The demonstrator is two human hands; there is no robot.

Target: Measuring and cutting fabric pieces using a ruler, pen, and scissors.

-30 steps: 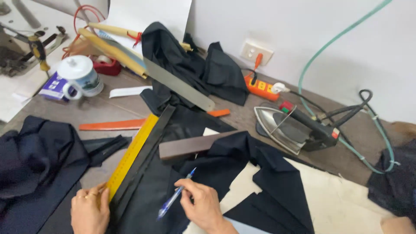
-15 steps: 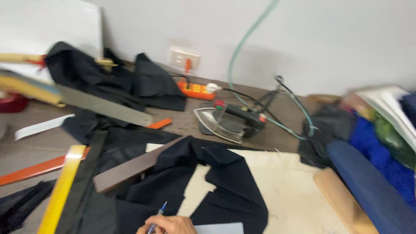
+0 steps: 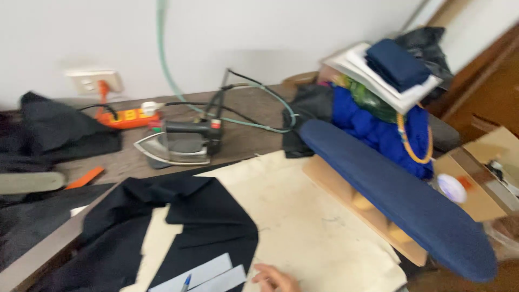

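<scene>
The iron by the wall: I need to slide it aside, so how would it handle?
The iron looks metal and bulky, so probably heavy. It sits flat, so tipping seems unlikely. Its hose and cords trail behind and may drag or snag.

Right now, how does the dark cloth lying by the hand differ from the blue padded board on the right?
The dark cloth is near-black, limp and creased, lying flat on the cream pad. The padded board is blue, smooth and firm, long with a rounded end, and raised on a wooden base. The cloth lies close to the hand; the board sits apart. Both are fabric-covered.
</scene>
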